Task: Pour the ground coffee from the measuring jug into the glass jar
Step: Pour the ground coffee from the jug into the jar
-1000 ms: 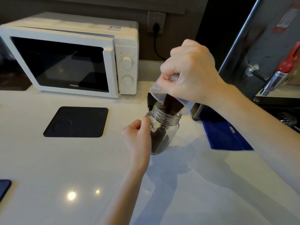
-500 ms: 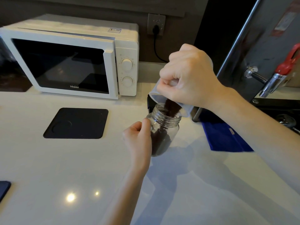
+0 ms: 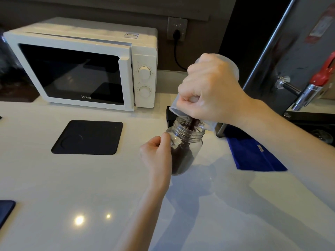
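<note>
Clamped in the right hand (image 3: pixel 212 91), the translucent measuring jug (image 3: pixel 233 69) is tipped steeply, mouth down, right of frame centre. Ground coffee (image 3: pixel 183 158) falls in a thin dark stream into the glass jar (image 3: pixel 186 142) directly beneath, which stands on the white counter (image 3: pixel 72 178). Left hand (image 3: pixel 157 154) is closed round the jar's side. Blue cloth (image 3: pixel 252 154) lies to the right; black mat (image 3: pixel 88 136) to the left; white microwave (image 3: pixel 85 64) upper left.
</note>
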Demonstrator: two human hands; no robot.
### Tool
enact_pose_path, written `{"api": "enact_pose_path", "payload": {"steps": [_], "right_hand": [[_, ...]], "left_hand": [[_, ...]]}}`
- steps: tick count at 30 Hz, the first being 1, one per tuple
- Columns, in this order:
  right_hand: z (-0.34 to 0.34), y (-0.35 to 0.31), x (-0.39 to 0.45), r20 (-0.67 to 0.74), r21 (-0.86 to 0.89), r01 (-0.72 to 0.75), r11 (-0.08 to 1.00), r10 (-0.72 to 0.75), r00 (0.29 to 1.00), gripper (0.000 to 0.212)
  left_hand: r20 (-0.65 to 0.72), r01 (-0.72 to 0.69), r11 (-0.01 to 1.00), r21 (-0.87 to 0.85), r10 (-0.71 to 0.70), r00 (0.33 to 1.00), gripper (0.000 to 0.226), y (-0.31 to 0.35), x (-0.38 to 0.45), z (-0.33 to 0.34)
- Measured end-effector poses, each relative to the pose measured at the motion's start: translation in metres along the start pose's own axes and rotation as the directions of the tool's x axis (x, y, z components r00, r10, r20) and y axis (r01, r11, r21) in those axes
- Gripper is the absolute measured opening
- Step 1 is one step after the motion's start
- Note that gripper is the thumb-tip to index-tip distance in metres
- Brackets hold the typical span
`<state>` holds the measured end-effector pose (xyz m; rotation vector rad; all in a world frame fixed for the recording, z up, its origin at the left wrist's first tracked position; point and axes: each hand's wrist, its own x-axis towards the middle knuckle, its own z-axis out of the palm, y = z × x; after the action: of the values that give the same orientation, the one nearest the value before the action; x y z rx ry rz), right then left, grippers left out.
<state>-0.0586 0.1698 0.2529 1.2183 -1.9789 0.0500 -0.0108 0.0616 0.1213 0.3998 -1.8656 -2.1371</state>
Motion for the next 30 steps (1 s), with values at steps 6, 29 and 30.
{"api": "enact_pose_path", "payload": {"steps": [6, 29, 30], "right_hand": [[0.001, 0.002, -0.001, 0.002, 0.005, -0.034, 0.999, 0.034, 0.999, 0.034], [0.004, -0.001, -0.003, -0.008, -0.03, 0.068, 0.997, -0.068, 0.998, 0.035], [0.004, -0.001, -0.003, -0.025, -0.034, 0.081, 0.996, -0.082, 0.996, 0.035]], "left_hand": [[0.002, 0.011, 1.0, -0.012, -0.011, 1.0, 0.034, -0.001, 0.001, 0.003], [0.019, 0.011, 1.0, 0.003, -0.011, 1.0, 0.03, -0.004, 0.016, 0.009], [0.016, 0.008, 1.0, 0.009, -0.008, 1.0, 0.031, -0.004, 0.016, 0.009]]}}
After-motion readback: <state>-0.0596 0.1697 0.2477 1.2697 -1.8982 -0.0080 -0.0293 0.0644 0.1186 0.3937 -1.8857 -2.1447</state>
